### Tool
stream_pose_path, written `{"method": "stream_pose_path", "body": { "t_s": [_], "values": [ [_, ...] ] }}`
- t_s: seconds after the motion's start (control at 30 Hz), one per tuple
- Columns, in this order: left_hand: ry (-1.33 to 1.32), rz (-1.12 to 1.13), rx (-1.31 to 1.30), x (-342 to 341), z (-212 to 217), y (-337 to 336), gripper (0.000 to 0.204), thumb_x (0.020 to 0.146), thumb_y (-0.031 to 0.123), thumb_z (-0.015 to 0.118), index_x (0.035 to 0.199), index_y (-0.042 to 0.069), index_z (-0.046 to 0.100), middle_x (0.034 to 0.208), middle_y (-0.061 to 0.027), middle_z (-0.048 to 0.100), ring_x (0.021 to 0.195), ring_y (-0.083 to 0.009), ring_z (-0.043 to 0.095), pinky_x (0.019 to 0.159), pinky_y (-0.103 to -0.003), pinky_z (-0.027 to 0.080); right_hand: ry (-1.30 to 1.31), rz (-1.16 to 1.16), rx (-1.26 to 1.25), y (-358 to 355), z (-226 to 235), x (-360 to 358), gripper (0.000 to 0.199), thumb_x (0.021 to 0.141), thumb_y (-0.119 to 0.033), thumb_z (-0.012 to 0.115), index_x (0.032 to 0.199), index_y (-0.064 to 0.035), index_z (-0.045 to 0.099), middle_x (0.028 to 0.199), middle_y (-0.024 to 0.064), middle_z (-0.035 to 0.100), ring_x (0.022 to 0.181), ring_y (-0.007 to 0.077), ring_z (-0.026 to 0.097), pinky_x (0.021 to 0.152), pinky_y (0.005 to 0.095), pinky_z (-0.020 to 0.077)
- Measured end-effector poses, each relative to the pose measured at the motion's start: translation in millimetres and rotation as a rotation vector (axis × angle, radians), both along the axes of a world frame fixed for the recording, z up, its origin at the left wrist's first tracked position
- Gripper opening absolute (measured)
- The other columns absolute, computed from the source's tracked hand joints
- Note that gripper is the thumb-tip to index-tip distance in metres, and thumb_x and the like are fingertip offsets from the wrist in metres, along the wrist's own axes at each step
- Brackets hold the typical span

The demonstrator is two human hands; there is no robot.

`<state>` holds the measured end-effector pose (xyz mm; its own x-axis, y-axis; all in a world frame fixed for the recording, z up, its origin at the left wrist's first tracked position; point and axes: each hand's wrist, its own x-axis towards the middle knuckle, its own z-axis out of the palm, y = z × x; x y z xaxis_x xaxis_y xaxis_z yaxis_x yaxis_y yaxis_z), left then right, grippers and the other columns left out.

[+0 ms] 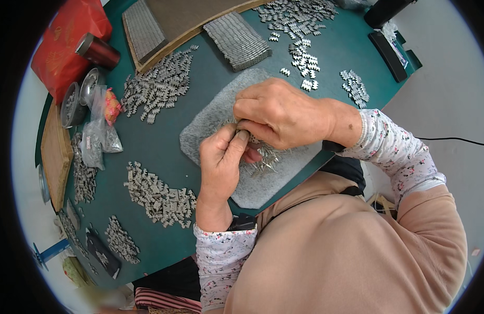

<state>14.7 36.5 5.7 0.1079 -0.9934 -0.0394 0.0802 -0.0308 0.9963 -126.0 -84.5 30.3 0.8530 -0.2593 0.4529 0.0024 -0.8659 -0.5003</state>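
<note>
On the grey felt pad (221, 112), mid-tabletop: both hands meet.
Left hand (221, 162): pinching thin metal pins (263, 159).
Right hand (281, 112): fingers curled over them from the far side.

Small grey shiny metal pins (265, 159) laid on grey rough felt pad (215, 118); dark green matt tabletop (147, 141) beneath; red glossy metal can (98, 51).

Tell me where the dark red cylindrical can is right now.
In the head view the dark red can lies on its side at the upper left of the green table, against the red bag, just above the small metal bowls.
</note>
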Motion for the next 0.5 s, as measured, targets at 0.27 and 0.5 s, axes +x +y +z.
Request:
{"method": "stream_pose_path", "body": {
  "t_s": [0.27,0.5],
  "values": [
    [0.037,0.002,0.031,6.2,-1.3,-0.6,0.023,0.097,0.012,0.05,0.098,-0.006,0.063,0.076,-0.0106,0.066,0.061,-0.0155,0.063,0.057,-0.027,0.052,0.008,-0.046,0.15,3.3,-0.3,0.3,0.012,0.078,-0.01,0.065,0.077,-0.0004,0.058,0.07,0.0137,0.059,0.067,0.036,0.061,0.058,0.0425,0.0492],
    [0.217,0.063,0.066,9.3,1.6,-4.7,0.022,0.097,0.011,0.049,0.095,-0.006,0.063,0.076,-0.0085,0.065,0.063,-0.014,0.064,0.059,-0.026,0.053,-0.099,-0.176,0.055,18.4,-4.6,1.8,0.021,0.075,-0.014,0.07,0.087,0.0003,0.06,0.082,0.0149,0.058,0.075,0.0353,0.06,0.064,0.0424,0.0501]
  ]
}}
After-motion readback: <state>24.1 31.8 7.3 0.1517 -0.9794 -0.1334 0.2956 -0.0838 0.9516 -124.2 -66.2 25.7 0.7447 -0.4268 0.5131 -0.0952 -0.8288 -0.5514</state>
